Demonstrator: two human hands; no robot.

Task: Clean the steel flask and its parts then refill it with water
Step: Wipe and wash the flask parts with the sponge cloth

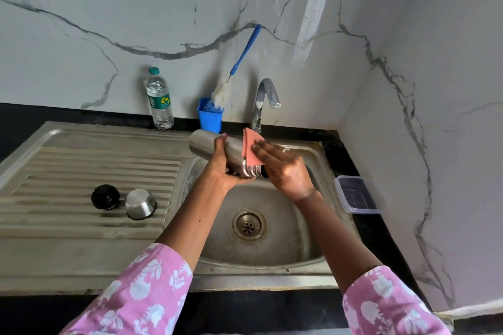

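Observation:
The steel flask [202, 144] lies on its side above the sink basin [275, 247], its open threaded neck pointing right. My left hand [226, 166] grips its body from below. A pink cloth [251, 148] lies over the flask near the neck, and my right hand [283, 168] presses it there with straight fingers. On the ribbed drainboard [81, 160] to the left sit the black stopper [105, 196] and the steel cup lid [140, 203].
The tap [265, 102] stands behind the basin, with no water running. A blue holder [209, 118] with a long bottle brush [239, 62] and a plastic water bottle [159, 99] stand by the wall. A clear plastic box [356, 194] sits right of the sink.

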